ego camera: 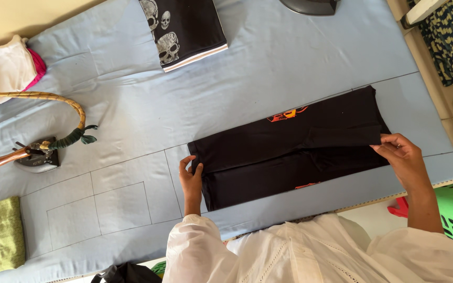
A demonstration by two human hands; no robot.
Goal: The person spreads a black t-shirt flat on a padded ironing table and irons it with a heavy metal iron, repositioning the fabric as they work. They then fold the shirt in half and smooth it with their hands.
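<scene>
The black garment (pixel 289 152) lies folded lengthwise across the middle of the blue tabletop (pixel 132 105), its near edge toward the person. The left hand (pixel 191 175) pins its left end, fingers curled over the edge; the right hand (pixel 402 157) pinches the right end, seemingly the top layer. Keep both ends taut and the edges aligned, well clear of the iron (pixel 35 154) far to the garment's left

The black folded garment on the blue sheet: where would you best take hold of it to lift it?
Probably at its two short ends, one from each side, as the left hand and right hand do: the black garment lies long, flat and limp, so a middle grip would let it sag.
</scene>
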